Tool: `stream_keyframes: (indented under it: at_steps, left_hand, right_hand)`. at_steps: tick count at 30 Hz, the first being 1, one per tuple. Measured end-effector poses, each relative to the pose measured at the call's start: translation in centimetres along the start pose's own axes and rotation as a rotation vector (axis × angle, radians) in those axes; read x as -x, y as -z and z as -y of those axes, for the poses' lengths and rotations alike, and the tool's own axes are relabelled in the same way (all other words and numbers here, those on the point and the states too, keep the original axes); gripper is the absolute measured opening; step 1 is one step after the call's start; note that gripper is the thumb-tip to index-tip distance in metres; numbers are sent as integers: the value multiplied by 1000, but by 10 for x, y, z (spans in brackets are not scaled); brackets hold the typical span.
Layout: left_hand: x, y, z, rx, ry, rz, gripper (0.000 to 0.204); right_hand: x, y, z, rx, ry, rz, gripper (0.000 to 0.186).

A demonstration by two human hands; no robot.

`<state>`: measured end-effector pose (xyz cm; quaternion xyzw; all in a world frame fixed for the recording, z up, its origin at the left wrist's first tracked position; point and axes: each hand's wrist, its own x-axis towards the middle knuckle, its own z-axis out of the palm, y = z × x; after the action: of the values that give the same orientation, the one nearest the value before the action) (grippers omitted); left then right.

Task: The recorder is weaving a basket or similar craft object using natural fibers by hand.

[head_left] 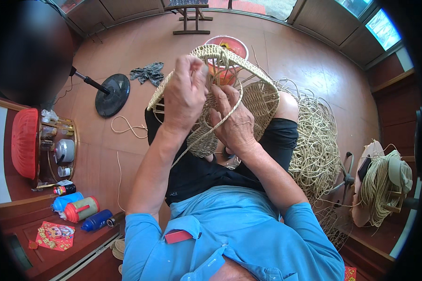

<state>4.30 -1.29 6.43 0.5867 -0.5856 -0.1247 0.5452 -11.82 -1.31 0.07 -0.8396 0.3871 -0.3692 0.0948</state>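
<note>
A half-woven straw basket point(262, 104) rests across my knees, with a thick braided rim point(255, 70) arching along its far side. My left hand point(186, 91) is raised over the basket's left part, its fingers curled closed; what they pinch, if anything, is hidden. My right hand point(235, 117) lies lower, at the middle of the weave, with thumb and fingers closed around straw strands. A pale straw cord point(226, 118) loops past the right hand's fingers and runs down toward my lap. Loose strands stand up by the rim.
A big heap of straw cord point(314, 140) lies right of my leg. Beyond the basket stands a red bucket point(241, 47). A round black stand base point(112, 95) and a grey rag point(147, 73) are far left. Bottles point(82, 209) and a small shelf point(75, 140) line the left.
</note>
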Motion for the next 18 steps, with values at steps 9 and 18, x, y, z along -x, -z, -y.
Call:
stream_keyframes:
  at_steps: [9, 18]
  left_hand:
    - [7, -25, 4, -293, 65, 156, 22]
    - [26, -21, 14, -185, -4, 9, 21]
  right_hand:
    - [-2, -2, -6, -19, -9, 33, 57]
    - [-3, -3, -9, -87, -22, -1, 52]
